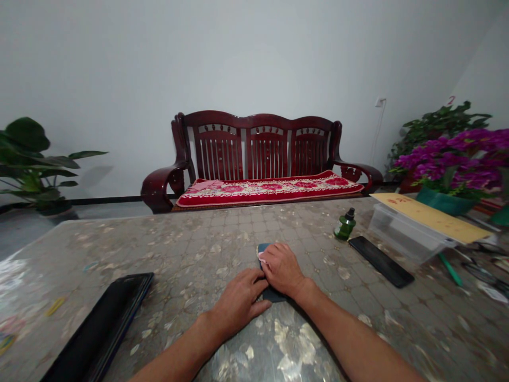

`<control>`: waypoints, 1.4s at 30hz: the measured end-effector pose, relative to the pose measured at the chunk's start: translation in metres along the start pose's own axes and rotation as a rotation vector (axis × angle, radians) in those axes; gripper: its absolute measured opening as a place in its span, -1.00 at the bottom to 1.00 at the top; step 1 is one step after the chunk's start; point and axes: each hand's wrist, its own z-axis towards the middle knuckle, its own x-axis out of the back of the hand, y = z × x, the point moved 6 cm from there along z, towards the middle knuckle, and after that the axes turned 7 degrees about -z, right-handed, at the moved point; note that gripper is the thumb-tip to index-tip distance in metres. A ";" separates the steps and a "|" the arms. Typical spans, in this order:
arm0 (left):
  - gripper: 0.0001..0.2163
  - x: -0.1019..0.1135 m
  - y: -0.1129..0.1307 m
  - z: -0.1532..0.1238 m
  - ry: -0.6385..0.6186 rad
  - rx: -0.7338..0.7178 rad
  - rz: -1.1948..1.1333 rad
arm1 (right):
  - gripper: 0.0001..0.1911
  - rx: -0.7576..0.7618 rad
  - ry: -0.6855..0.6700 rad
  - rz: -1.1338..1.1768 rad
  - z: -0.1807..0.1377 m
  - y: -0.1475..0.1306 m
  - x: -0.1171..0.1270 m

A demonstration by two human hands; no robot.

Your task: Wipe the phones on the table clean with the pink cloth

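Note:
A dark blue flat object point(274, 295), perhaps a phone, lies on the patterned tablecloth in front of me, mostly covered by my hands. My left hand point(243, 297) rests at its left side, fingers and thumb against its edge, holding it. Across its upper part lies my right hand point(282, 268), fingers curled over a small pinkish-white cloth point(261, 257) pressed on the surface. Only a bit of the cloth shows at the fingertips; whether it is fabric or tissue I cannot tell.
A black case point(99, 323) lies at left, near a yellow band point(54, 306). To the right are a green bottle point(344, 224), a black phone point(380, 261), a clear plastic box point(409, 233) under a yellow sheet point(431, 215), and a green pen point(450, 270). A wooden bench point(264, 143) stands behind the table.

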 end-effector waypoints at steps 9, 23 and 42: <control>-0.67 -0.001 -0.001 0.000 0.017 -0.032 0.036 | -0.84 -0.145 0.005 -0.043 0.002 0.023 0.001; -0.66 0.000 -0.002 -0.001 0.040 -0.045 0.042 | -0.83 -0.113 0.042 -0.011 0.002 0.028 -0.001; -0.69 -0.001 -0.002 -0.002 0.045 -0.037 0.078 | -0.82 0.046 0.114 0.113 -0.001 0.025 0.000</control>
